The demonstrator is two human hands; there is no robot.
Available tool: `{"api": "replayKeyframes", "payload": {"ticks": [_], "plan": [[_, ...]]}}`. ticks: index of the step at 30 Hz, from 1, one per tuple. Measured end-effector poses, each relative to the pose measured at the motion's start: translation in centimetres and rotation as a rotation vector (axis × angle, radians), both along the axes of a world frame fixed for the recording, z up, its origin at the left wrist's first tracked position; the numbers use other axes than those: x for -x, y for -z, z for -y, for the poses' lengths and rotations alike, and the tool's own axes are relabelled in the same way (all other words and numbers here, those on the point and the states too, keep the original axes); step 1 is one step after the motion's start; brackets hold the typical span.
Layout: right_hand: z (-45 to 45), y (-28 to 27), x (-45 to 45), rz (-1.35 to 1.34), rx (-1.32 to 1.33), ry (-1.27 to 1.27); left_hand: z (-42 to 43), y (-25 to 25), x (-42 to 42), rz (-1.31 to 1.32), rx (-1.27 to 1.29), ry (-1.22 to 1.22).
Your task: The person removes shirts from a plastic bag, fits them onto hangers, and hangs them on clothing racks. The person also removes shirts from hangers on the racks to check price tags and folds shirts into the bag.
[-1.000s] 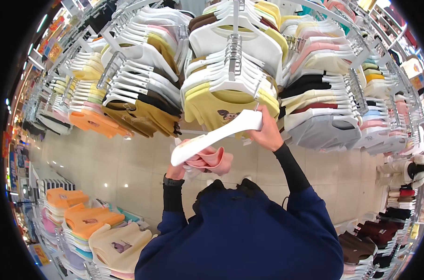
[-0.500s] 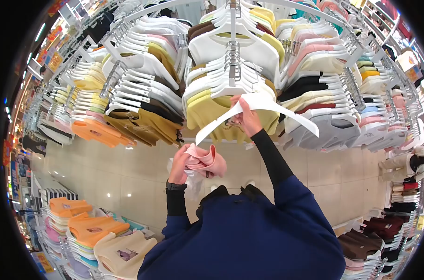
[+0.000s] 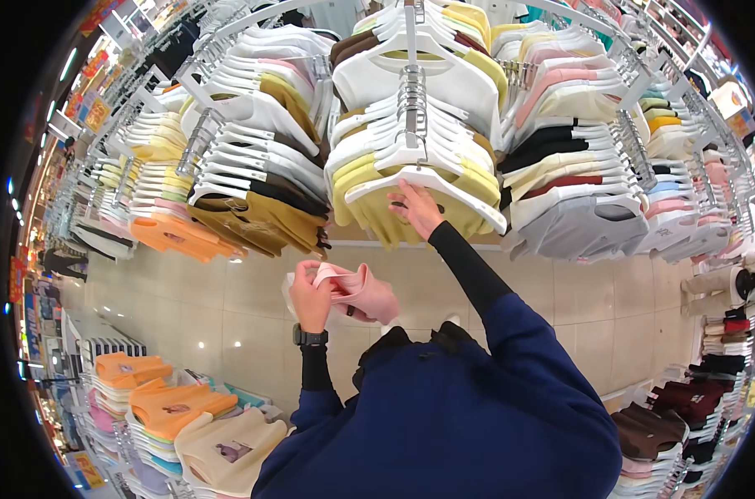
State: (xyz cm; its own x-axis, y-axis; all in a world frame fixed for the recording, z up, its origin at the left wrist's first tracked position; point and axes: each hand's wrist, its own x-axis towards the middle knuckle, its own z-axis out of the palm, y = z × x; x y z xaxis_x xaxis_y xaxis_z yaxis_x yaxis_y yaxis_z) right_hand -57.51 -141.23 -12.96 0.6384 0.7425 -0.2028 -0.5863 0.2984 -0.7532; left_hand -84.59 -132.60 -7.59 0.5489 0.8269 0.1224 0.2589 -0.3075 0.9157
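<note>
My left hand [image 3: 311,301] is closed around a folded pink garment [image 3: 367,293], held out over the floor. Some whitish, see-through material shows beside that hand; I cannot make out what it is. Ahead, a bare white hanger [image 3: 462,198] is at the front end of the central rack, before the yellow shirts [image 3: 367,218]. My right hand [image 3: 419,209] is at the middle of this hanger, fingers spread and fingertips at its lower edge. Whether they touch it is hard to tell.
Brown and black tops [image 3: 257,218] hang left of the central rack, grey ones [image 3: 581,226] to the right. Behind me at lower left are orange shirts [image 3: 178,407] and a cream shirt [image 3: 227,445]; dark tops [image 3: 648,432] hang at lower right. Tiled floor [image 3: 552,291] lies between.
The white hanger has moved forward from my right hand onto the front of the central rack, and that hand has opened. My left hand still holds the pink garment, slightly further left.
</note>
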Motion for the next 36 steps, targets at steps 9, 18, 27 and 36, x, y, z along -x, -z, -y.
{"api": "replayKeyframes", "payload": {"ticks": [9,18,27,36], "plan": [[6.6,-9.9,-2.5,1.887,0.517,0.75,0.6,-1.2,-1.1,0.015,0.004,0.058],[7.5,-7.9,-4.7,1.542,0.519,0.14,-3.2,-1.0,-2.1,-0.045,-0.112,0.08],[17.2,-12.6,3.6,1.334,0.484,-0.102,-6.4,-1.4,-3.8,-0.14,-0.343,-0.062],[16.4,-6.1,12.1,1.217,0.549,0.128,-0.1,-5.0,-4.5,-0.113,-0.42,0.027]]}}
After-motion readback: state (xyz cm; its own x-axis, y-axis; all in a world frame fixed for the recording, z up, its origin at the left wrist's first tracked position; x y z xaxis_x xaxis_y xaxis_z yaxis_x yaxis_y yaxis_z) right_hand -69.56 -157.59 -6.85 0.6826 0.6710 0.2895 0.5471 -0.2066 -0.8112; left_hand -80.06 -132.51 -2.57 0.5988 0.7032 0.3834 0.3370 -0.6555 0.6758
